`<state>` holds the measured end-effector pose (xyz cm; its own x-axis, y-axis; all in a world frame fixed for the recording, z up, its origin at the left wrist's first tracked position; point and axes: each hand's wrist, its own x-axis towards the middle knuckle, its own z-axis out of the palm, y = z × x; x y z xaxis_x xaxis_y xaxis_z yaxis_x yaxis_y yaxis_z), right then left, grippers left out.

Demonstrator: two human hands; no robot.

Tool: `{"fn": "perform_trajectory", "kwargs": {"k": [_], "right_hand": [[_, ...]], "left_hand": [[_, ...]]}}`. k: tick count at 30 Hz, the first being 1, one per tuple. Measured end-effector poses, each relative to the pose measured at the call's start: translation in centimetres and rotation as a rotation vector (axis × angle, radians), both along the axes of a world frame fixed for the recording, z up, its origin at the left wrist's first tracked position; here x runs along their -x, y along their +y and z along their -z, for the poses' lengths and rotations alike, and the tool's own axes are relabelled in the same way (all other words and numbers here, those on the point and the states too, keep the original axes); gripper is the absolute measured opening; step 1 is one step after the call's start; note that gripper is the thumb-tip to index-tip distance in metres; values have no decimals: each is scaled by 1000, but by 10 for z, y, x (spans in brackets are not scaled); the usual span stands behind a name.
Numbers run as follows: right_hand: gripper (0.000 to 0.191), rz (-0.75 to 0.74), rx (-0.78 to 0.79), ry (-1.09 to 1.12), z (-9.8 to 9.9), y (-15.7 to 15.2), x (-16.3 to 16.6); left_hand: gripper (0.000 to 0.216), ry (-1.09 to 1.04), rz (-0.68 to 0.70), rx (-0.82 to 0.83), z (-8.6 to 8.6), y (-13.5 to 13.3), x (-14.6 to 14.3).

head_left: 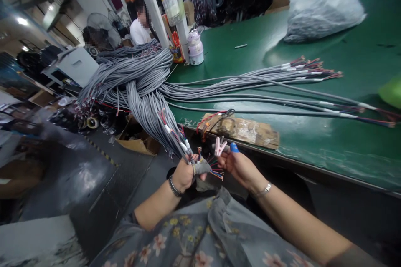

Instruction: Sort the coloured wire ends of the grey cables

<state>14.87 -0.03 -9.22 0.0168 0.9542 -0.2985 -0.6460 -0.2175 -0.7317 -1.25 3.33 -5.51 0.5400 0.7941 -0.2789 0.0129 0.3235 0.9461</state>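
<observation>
My left hand (184,173) is closed round the end of a grey cable (200,167), whose thin coloured wires (215,167) fan out to the right. My right hand (239,166) sits just right of those wires. It pinches a small pink clip-like tool (220,146), and one fingertip wears a blue cover (234,147). A thick bundle of grey cables (147,104) hangs off the green table (313,133) down toward my left hand.
More grey cables (266,77) lie spread across the table to the right. A worn cardboard piece (247,130) lies at the table edge. A clear plastic bag (322,6), a white jar (196,48) and a post stand farther back. People sit at the far left.
</observation>
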Motion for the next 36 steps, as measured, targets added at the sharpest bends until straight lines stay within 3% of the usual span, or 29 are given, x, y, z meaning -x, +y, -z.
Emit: {"fn": "perform_trajectory", "kwargs": {"k": [7, 13, 16, 26, 36], "right_hand": [[55, 234, -63, -415, -15, 10, 7], [58, -55, -20, 98, -15, 12, 14], [53, -82, 14, 213, -16, 13, 15], [39, 42, 103, 291, -19, 15, 16], [45, 42, 83, 292, -11, 15, 17]], "left_hand": [[39, -7, -32, -86, 3, -3, -23], [40, -8, -26, -99, 1, -5, -25], [41, 11, -32, -98, -3, -6, -25], [45, 112, -1, -89, -4, -7, -21], [43, 136, 35, -85, -2, -6, -20]]}}
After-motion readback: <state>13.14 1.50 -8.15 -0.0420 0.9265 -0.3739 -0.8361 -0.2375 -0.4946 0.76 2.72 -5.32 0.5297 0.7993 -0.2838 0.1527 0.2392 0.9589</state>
